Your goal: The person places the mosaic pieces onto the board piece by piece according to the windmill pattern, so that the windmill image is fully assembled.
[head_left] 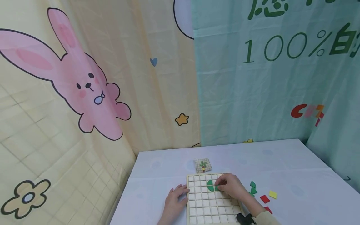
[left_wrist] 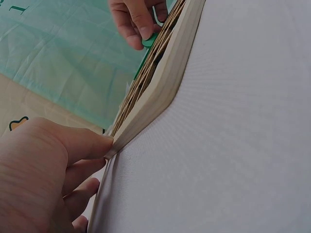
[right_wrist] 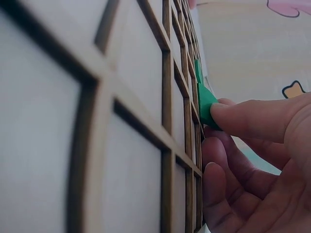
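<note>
A wooden grid board (head_left: pixel 197 202) with white squares lies on the table. My right hand (head_left: pixel 230 187) is over its upper part, thumb and fingers pinching a green piece (right_wrist: pixel 206 104) close against the grid. Two green rounded pieces (head_left: pixel 210 183) sit in neighbouring squares just left of those fingers, and another bit of green (head_left: pixel 216 188) shows by the fingertips. My left hand (head_left: pixel 176 201) rests beside the board, its fingertips and thumb touching the left edge. In the left wrist view the thumb (left_wrist: pixel 90 143) lies at the board's wooden rim (left_wrist: pixel 167 80).
Beyond the board lies a small pattern card (head_left: pixel 203 165) with a printed plant shape. To the right are several loose green pieces (head_left: pixel 253 190), two red pieces (head_left: pixel 265 199) and a yellow piece (head_left: pixel 272 194). Printed curtains (head_left: pixel 157 93) hang behind the table.
</note>
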`<state>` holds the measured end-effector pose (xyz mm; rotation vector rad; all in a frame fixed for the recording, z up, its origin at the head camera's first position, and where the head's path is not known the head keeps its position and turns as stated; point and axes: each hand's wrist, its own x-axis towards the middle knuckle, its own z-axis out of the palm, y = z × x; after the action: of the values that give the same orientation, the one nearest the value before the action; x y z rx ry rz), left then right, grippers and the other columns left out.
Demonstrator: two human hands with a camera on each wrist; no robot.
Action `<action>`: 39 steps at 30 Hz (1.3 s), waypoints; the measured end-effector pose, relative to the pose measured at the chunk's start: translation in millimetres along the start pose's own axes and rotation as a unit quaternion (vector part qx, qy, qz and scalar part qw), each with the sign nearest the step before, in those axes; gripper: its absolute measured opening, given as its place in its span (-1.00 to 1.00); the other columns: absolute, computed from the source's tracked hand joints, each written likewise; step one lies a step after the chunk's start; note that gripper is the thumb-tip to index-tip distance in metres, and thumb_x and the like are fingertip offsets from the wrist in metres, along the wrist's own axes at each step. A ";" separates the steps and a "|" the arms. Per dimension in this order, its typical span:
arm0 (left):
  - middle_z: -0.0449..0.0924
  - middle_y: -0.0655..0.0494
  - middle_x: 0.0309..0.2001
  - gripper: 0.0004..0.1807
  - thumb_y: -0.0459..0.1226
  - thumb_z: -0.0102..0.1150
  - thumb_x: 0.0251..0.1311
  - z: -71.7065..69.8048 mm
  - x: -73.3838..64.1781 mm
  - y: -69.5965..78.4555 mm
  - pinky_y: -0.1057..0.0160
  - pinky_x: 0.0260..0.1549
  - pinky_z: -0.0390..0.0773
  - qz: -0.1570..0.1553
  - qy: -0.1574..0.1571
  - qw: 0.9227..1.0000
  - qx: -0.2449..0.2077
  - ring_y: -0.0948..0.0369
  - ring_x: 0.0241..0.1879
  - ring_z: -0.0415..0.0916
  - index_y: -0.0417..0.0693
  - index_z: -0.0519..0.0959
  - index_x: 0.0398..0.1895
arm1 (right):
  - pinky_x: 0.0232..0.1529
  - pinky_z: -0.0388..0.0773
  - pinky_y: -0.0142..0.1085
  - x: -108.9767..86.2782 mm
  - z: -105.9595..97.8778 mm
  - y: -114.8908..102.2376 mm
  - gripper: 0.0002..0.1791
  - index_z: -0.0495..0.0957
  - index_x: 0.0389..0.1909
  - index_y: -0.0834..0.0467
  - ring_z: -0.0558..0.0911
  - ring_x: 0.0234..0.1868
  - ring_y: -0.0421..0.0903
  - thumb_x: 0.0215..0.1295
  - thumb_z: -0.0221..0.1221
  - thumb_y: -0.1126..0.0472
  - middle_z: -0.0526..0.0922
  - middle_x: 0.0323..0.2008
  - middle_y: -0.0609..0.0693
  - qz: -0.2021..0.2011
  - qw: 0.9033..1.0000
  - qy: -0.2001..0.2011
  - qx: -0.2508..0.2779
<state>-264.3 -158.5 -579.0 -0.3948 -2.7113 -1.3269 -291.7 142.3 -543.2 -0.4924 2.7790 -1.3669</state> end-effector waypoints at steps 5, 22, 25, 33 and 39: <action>0.59 0.10 0.23 -0.66 -0.33 0.35 0.13 0.2 -0.5 -0.4 -0.42 0.39 -0.05 0.003 0.002 1.000 -0.002 -0.14 0.38 0.32 0.10 0.70 0.00 | -0.40 0.57 -0.25 -0.9 -0.5 0.4 -0.84 0.72 -0.35 0.05 0.58 -0.37 -0.12 0.18 0.36 0.40 0.64 -0.37 -0.13 -0.006 1.000 -0.002 0.003; 0.61 0.12 0.20 -0.67 -0.35 0.36 0.12 0.0 -0.9 2.1 -0.41 0.39 -0.03 0.006 0.008 1.000 0.004 -0.12 0.37 0.34 0.11 0.72 -0.03 | -0.41 0.57 -0.29 0.5 1.2 3.5 -0.80 0.73 -0.34 -0.01 0.59 -0.37 -0.19 0.19 0.35 0.39 0.65 -0.37 -0.17 -0.011 1.000 0.000 -0.002; 0.61 0.10 0.21 -0.66 -0.34 0.36 0.12 0.1 -0.3 2.9 -0.42 0.38 -0.03 0.006 0.008 1.000 0.004 -0.13 0.37 0.34 0.10 0.71 -0.01 | -0.40 0.56 -0.27 1.1 -1.0 0.1 -0.81 0.73 -0.35 -0.02 0.58 -0.37 -0.17 0.20 0.35 0.38 0.65 -0.39 -0.18 -0.002 1.000 0.005 -0.006; 0.59 0.10 0.23 -0.65 -0.34 0.35 0.13 1.0 -0.1 5.2 -0.40 0.40 -0.04 -0.005 0.007 1.000 0.007 -0.12 0.38 0.32 0.09 0.70 0.01 | -0.39 0.54 -0.24 -3.5 -17.7 -4.5 -0.88 0.72 -0.32 0.04 0.55 -0.38 -0.13 0.23 0.34 0.34 0.60 -0.42 -0.14 0.032 0.999 0.039 -0.007; 0.60 0.07 0.22 -0.66 -0.35 0.34 0.11 -1.0 -2.2 8.7 -0.41 0.40 -0.06 -0.007 0.003 1.000 0.005 -0.12 0.38 0.33 0.05 0.71 -0.01 | -0.36 0.57 -0.23 -9.3 -29.9 1.1 -0.88 0.73 -0.28 0.04 0.57 -0.36 -0.15 0.23 0.35 0.33 0.62 -0.41 -0.15 0.059 0.997 0.055 -0.008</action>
<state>-259.8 -154.6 -572.2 -0.3700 -2.7203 -1.3154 -287.4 168.7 -526.7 -0.2559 2.8549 -1.3875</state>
